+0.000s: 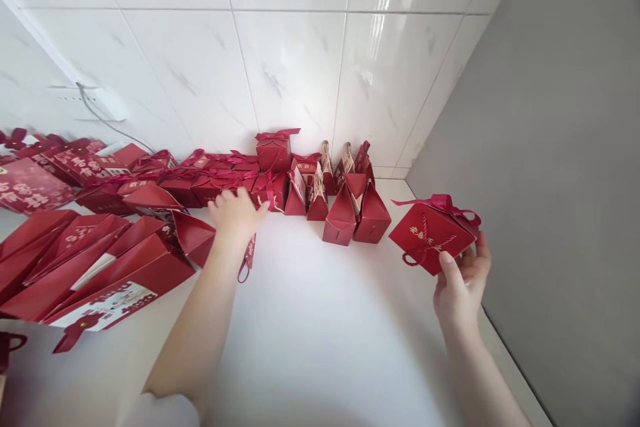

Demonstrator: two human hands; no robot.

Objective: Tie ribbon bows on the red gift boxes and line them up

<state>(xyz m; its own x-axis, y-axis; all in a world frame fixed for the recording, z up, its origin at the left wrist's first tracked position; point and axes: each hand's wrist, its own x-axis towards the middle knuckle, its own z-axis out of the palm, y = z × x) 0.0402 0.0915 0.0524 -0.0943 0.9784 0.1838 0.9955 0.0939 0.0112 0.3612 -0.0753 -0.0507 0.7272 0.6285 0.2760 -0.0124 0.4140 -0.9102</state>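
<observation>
White sleeve (163, 411) lies nearest, over the bench (310, 340). I see the left hand (233, 217), fingers spread, by ribboned red boxes (183, 191); contact unclear. Right hand's (463, 283) fingers hold a bow-topped red gift box (425, 233) near the grey panel (560, 167).

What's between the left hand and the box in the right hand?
The head view shows red boxes on the white surface between the left hand and the held box.

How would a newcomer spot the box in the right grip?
Find the grey panel at right. Just left of it, the right grip holds a red box with a ribbon bow. Unlike boxes along the tiled wall, it's held tilted, apart.
</observation>
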